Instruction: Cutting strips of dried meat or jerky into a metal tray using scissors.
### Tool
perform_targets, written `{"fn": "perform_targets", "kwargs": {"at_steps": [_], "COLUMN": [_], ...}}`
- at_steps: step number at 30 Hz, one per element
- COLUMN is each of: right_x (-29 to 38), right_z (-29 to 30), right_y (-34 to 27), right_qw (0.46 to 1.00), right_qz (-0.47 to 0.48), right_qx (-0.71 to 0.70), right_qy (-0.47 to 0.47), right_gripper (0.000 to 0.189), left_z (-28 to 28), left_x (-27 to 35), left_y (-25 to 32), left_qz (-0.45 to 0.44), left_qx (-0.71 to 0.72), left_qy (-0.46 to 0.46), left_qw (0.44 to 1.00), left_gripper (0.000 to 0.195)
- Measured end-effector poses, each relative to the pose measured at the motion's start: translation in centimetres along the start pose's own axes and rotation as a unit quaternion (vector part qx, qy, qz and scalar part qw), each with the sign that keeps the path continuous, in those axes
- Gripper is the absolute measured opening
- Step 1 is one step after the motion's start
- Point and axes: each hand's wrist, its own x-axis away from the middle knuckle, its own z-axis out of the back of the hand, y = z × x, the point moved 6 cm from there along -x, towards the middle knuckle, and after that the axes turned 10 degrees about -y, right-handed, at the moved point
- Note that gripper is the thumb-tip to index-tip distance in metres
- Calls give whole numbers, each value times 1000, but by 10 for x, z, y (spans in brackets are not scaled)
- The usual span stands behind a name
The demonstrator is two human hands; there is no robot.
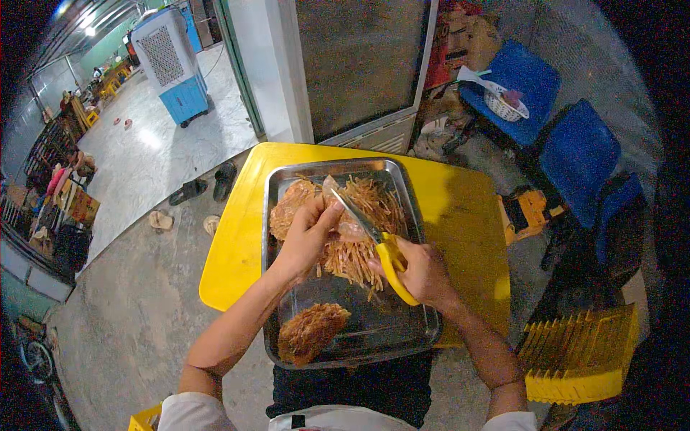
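My right hand (423, 272) grips the yellow handles of a pair of scissors (396, 264), whose metal blades point up and left over a metal tray (377, 350). My left hand (310, 229) pinches a thin, pale, translucent piece of food (330, 188) beside the blade tips. Beneath the hands lie thin brown strips (353, 261), with more strips (377, 202) at the tray's upper right. A crinkled, orange-brown food piece (291, 202) rests at the upper left, partly behind my left hand. Another browned, rough piece (312, 331) sits alone at the tray's lower left.
The tray stands on a yellow table (237, 258), its near end reaching over my lap. Blue chairs (579, 161) are at the right, one bearing a white basket (504, 105). A yellow slatted plastic item (579, 355) lies lower right. Sandals (188, 191) and a blue-white air cooler (172, 64) stand left.
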Motion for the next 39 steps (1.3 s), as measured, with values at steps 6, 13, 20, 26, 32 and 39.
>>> {"fn": "perform_targets", "kwargs": {"at_steps": [6, 13, 20, 26, 32, 39], "right_x": [1, -5, -5, -4, 4, 2], "right_z": [-6, -3, -7, -2, 2, 3], "right_y": [9, 9, 23, 15, 13, -2], "right_qw": [998, 999, 997, 984, 994, 997], "right_qz": [-46, 34, -15, -135, -33, 1], "right_qx": [-2, -18, -26, -2, -86, 10], "right_qy": [-45, -13, -73, -119, -50, -72], "right_gripper": [32, 35, 34, 33, 36, 35], "left_z": [2, -19, -18, -4, 34, 26], "left_x": [-2, 3, -1, -2, -10, -5], "left_y": [-7, -12, -14, -15, 2, 20], "left_qz": [0, 18, 42, 54, 4, -34], "left_qx": [20, 52, 97, 137, 166, 91], "left_qy": [-11, -92, -115, -59, 65, 36], "left_qw": [1000, 994, 988, 987, 984, 995], "left_gripper": [22, 25, 27, 24, 17, 26]}}
